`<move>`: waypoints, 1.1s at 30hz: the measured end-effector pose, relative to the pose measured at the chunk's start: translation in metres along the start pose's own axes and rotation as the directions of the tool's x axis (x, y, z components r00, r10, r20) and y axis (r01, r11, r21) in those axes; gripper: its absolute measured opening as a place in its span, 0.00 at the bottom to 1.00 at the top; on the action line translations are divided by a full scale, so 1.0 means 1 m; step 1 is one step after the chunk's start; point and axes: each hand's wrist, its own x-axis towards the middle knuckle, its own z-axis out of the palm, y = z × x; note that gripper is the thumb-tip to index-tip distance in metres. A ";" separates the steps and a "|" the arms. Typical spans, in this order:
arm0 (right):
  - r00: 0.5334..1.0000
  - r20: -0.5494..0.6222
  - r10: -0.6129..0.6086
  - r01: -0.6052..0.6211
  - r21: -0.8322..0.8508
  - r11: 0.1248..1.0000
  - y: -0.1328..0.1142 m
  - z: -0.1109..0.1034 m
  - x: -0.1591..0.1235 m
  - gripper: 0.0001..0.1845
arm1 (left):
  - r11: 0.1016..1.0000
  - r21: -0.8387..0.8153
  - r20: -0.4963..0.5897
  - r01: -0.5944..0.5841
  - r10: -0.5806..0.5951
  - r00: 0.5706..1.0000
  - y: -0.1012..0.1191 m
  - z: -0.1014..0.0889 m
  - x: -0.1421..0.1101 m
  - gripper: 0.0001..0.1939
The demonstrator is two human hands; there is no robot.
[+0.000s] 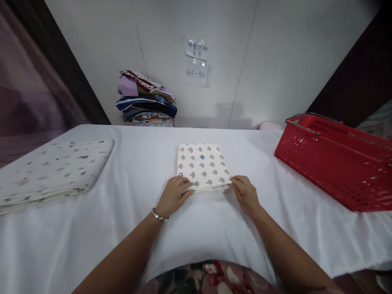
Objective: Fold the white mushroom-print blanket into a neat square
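Note:
A folded white cloth (203, 165) printed with grey mushrooms, plus a few coloured ones, lies flat on the white-covered table (143, 163) in front of me. My left hand (176, 192) pinches its near left corner between thumb and fingers; a silver bracelet is on that wrist. At the near right corner, my right hand (245, 190) grips the edge with its fingertips. The folded layers show along the near edge between both hands.
Left on the table lies a larger folded white cloth (61, 163) with small grey prints. A red plastic basket (330, 159) with metal handles stands at the right. Behind the far edge, a pile of folded fabrics (147, 100) rests against the wall, near two paper signs (197, 73).

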 end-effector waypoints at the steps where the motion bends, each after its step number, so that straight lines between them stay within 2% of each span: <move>1: 1.000 0.017 -0.013 0.013 -0.002 1.000 0.000 -0.001 0.000 0.14 | 1.000 -0.002 0.000 0.003 -0.003 1.000 0.000 0.000 0.000 0.11; 4: 0.997 0.068 -0.025 0.026 -0.012 1.000 -0.001 -0.001 -0.001 0.15 | 1.000 -0.003 0.011 0.016 -0.016 1.000 0.001 -0.002 0.001 0.12; 12: 0.993 0.111 -0.034 0.040 -0.044 0.998 0.001 -0.001 -0.001 0.14 | 0.999 0.001 0.013 0.046 -0.046 0.999 0.001 -0.001 0.000 0.13; 17: 0.995 0.082 -0.062 0.064 -0.030 0.997 0.002 -0.001 -0.002 0.14 | 0.999 -0.017 0.015 0.045 -0.044 0.999 0.001 -0.002 0.000 0.12; 26: 0.991 0.114 -0.073 0.082 -0.075 0.994 -0.005 0.006 0.004 0.17 | 0.999 -0.021 -0.007 0.032 -0.032 0.999 0.009 0.002 0.003 0.11; 33: 0.986 0.112 -0.121 0.127 -0.048 0.991 -0.009 0.005 0.005 0.15 | 1.000 -0.012 0.037 0.023 -0.023 0.999 0.011 0.006 0.004 0.11</move>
